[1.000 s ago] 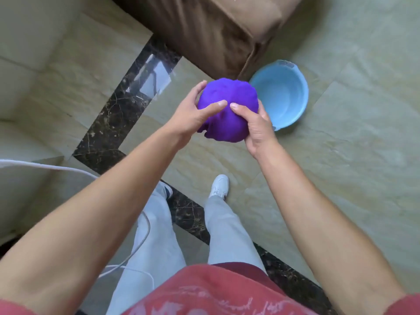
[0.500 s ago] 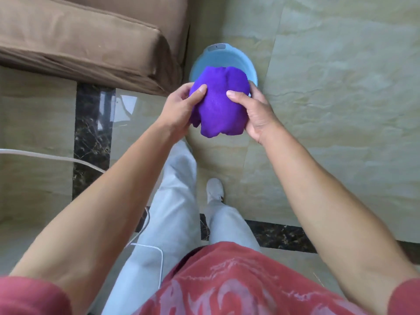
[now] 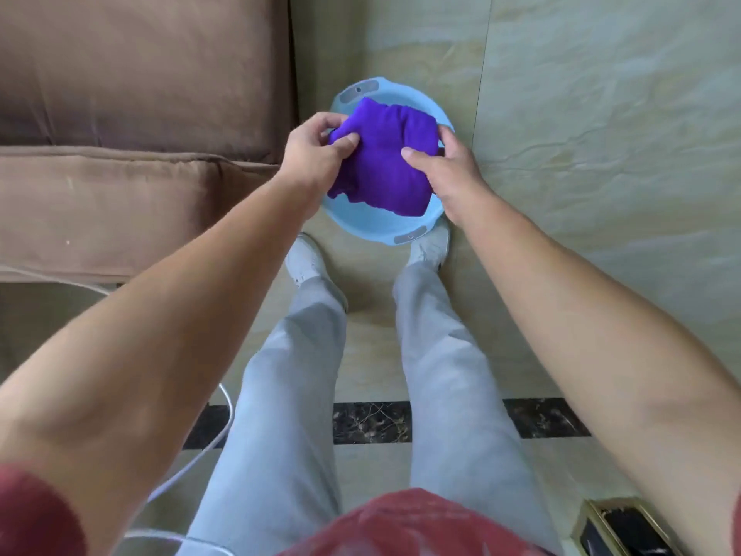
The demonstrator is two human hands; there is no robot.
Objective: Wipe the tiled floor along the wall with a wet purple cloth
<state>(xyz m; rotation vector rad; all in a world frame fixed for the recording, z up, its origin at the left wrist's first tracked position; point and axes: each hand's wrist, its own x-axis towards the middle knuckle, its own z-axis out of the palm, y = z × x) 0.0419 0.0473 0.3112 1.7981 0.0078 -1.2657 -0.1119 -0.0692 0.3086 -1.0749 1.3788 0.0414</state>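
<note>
While a brown sofa [image 3: 132, 126] fills the upper left, its cushion edge running just beside the basin [image 3: 373, 228], the tiled floor [image 3: 601, 134] lies bare to the right. That light blue basin sits on the tiles directly ahead of two white shoes [image 3: 306, 258], its near rim almost touching the toe of the right one. Grey trousers [image 3: 296, 379] run down from the shoes to a red shirt [image 3: 401, 523] at the bottom edge. A white cable [image 3: 218, 431] loops over the floor at lower left, passing close to the left leg, and a dark marble strip [image 3: 371, 421] crosses the tiles behind the legs. A gold-framed dark object [image 3: 625, 527] shows at the bottom right corner; what it is cannot be told. A grout line runs up the tiles just right of the basin, with open floor on that side, while the sofa closes off the left. The cloth [image 3: 385, 158], purple and bunched, is held over the basin and covers most of its inside; whether it touches the basin cannot be told. The left hand [image 3: 312, 154] pinches the cloth's left edge, thumb and fingers clenched on a fold. The right hand [image 3: 445, 170] grasps the right edge, thumb pressed on top and fingers hidden behind the fabric.
</note>
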